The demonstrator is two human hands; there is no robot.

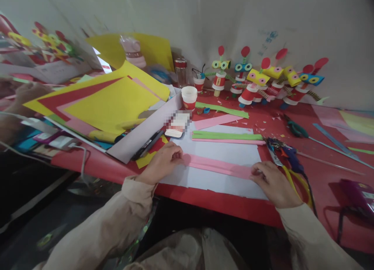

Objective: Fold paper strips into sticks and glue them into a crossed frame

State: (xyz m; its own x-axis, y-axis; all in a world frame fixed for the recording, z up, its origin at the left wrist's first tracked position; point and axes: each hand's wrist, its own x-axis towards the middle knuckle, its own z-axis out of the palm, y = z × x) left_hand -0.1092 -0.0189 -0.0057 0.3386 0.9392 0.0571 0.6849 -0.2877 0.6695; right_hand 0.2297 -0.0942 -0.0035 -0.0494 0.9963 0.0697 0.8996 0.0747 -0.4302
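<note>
I see my left hand (162,161) pinching one end of the pink paper strip (217,166), fingers closed on it, and my right hand (271,182) pressing its other end, fingers curled shut over it. The strip lies flat between them on white paper (222,151) on the red table (321,176), with scissors (288,170) just beside my right hand.

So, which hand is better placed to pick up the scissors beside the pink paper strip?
Probably the right hand: it presses the pink strip end right beside the scissors. The left hand holds the far end.
</note>
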